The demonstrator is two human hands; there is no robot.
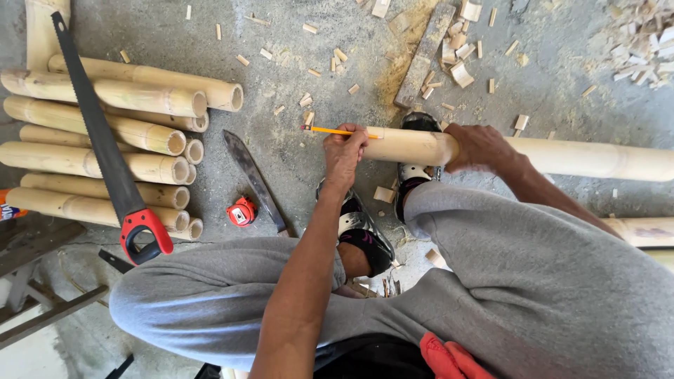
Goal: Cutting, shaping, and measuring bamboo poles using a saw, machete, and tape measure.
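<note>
Centre frame, the left hand (344, 151) has its fingers pinched tight on a yellow pencil (335, 130), tip pointing left, right at the cut end of a pale bamboo pole (590, 158) that runs out to the right edge. The right hand (479, 146) is wrapped over the pole just beside it, fingers clamped down, a sandalled foot (414, 168) beneath. On the concrete floor (295, 168) at left: stacked bamboo lengths (105, 133) with a red-handled saw (112, 168) across them, a machete (254, 179), a red tape measure (241, 210).

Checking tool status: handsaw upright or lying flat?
Lying flat: the handsaw rests blade-down across the stacked bamboo poles, red handle nearest the person, untouched by either hand.
</note>
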